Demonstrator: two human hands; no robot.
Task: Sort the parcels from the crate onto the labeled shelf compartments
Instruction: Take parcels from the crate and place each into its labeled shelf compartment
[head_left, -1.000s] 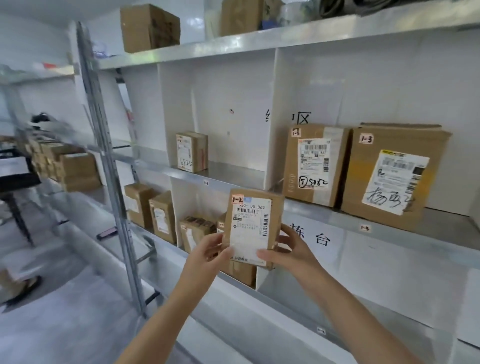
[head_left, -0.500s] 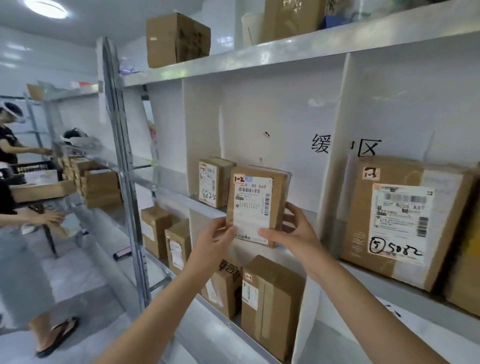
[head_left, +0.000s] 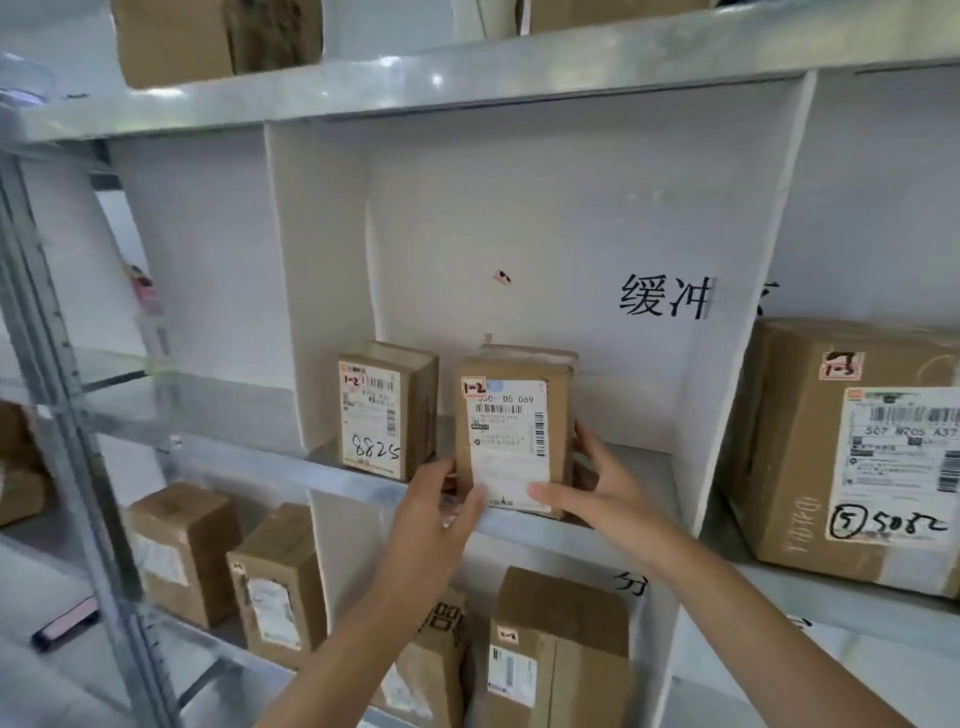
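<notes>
Placing step: both hands, left hand (head_left: 441, 512) and right hand (head_left: 587, 488), pinch the 1-2 parcel (head_left: 511, 431) upright on the shelf (head_left: 613, 527), just beside another 1-2 box (head_left: 384, 410). Looks seated, I think; next, let go.

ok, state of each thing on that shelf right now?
held parcel: upright at the shelf's front edge, both hands on it
left hand: grip on its lower left
right hand: grip on its lower right
8825 parcel: upright, shelved, apart from the held one
</notes>
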